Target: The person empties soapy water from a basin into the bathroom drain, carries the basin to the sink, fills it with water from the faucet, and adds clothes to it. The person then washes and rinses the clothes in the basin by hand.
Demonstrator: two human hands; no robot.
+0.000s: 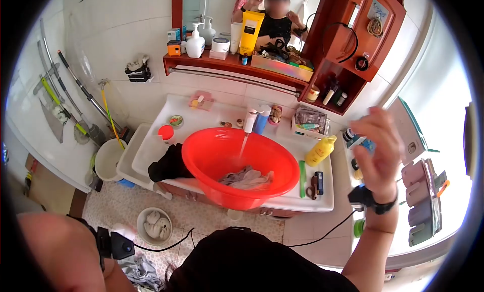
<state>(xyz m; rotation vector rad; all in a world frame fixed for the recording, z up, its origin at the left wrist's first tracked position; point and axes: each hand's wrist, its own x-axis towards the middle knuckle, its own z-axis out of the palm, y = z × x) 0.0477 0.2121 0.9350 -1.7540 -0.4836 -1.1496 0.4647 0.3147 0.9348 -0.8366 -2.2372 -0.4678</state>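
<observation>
My right hand is raised at the right, slightly blurred. Its fingers are loosely bent and apart, and nothing shows in them. On that wrist sits a black strapped device. My left hand looms very close at the lower left, its fingers out of sight; a strapped device is at that wrist. Between them, a red basin stands on the white sink counter. Water runs from the faucet into it, over light grey wet cloth. Dark cloth lies left of the basin.
A yellow bottle, green comb and scissors lie right of the basin. Above, a wooden shelf holds toiletries under a mirror. On the floor are a bucket and a bowl of white cloth. Black cables hang nearby.
</observation>
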